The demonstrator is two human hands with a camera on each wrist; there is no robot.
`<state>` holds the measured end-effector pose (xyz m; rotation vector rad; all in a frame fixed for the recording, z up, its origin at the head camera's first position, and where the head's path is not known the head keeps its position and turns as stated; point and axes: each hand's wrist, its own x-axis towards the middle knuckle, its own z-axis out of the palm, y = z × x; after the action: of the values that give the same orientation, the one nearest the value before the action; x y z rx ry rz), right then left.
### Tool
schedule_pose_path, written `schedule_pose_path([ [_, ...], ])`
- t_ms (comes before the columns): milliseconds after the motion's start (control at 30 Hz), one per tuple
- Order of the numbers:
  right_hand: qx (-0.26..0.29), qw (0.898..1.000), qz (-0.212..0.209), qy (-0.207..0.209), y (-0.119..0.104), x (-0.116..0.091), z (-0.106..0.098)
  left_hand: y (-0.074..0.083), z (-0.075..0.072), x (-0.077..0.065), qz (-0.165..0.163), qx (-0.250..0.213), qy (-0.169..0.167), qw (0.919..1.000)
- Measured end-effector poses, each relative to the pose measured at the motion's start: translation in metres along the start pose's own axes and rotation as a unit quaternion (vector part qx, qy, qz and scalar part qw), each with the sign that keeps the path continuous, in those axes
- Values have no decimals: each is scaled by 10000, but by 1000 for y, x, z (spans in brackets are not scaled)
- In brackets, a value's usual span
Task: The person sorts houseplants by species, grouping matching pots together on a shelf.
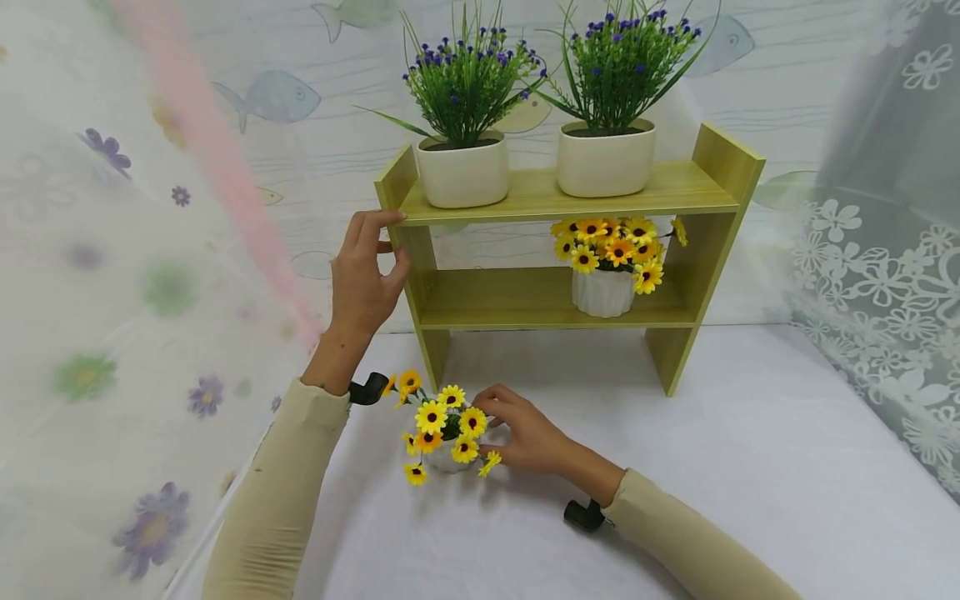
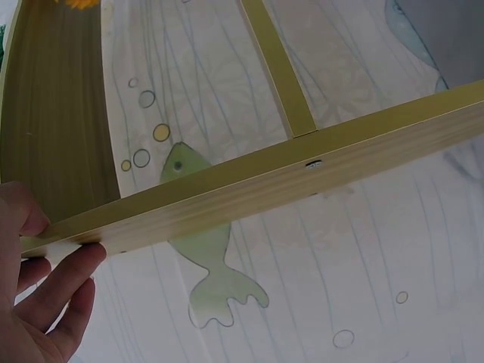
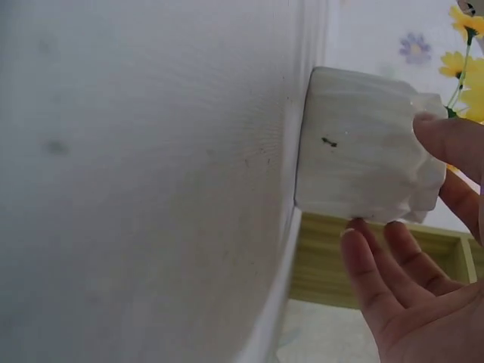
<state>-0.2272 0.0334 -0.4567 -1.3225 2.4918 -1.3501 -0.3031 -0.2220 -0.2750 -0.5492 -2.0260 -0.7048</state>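
My left hand [image 1: 363, 275] grips the upper left side board of a light wooden shelf [image 1: 555, 321]. In the left wrist view, its thumb and fingers lie on opposite faces of the board [image 2: 249, 178]. My right hand [image 1: 528, 433] holds a small white pot of yellow artificial flowers [image 1: 431, 417] from its right side. The right wrist view shows the thumb on the rim of the white pot [image 3: 363, 144] and the fingers along its side. The pot's base rests on the white tabletop.
Two cream pots with purple-flowered plants [image 1: 461, 175] [image 1: 606, 162] stand on the shelf's top board. Another white pot of yellow flowers [image 1: 603, 292] stands on the lower board, toward the right. Patterned curtains [image 1: 150, 375] hang at the left, and lace [image 1: 892, 275] at the right.
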Motion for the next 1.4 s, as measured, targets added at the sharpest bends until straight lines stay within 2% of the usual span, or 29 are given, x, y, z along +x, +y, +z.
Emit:
schedule_pose_path([
  [300, -545, 9985, -42, 8, -1, 17, 6, -1, 0, -1, -6, -8, 71, 10000],
  [500, -418, 9991, 94, 56, -1, 24, 10, -2, 0, -1, -4, 3, 98, 10000],
  [700, -390, 9989, -190, 200, 4, 25, 10, 0, -1, 0, -29, 27, 56, 10000],
  [867, -312, 9989, -235, 253, 5, 24, 8, -1, -2, 0, -61, 15, 61, 10000],
  [1033, -79, 9994, -121, 301, 0, 23, 2, -1, -2, 0, -86, 20, 34, 10000],
  [1200, 61, 9984, 159, 530, -7, 24, -10, 1, -2, 1, -72, 41, -35, 10000],
  [1400, 159, 9975, -45, 692, -17, 28, -31, 2, -1, 0, -111, 60, -94, 9999],
])
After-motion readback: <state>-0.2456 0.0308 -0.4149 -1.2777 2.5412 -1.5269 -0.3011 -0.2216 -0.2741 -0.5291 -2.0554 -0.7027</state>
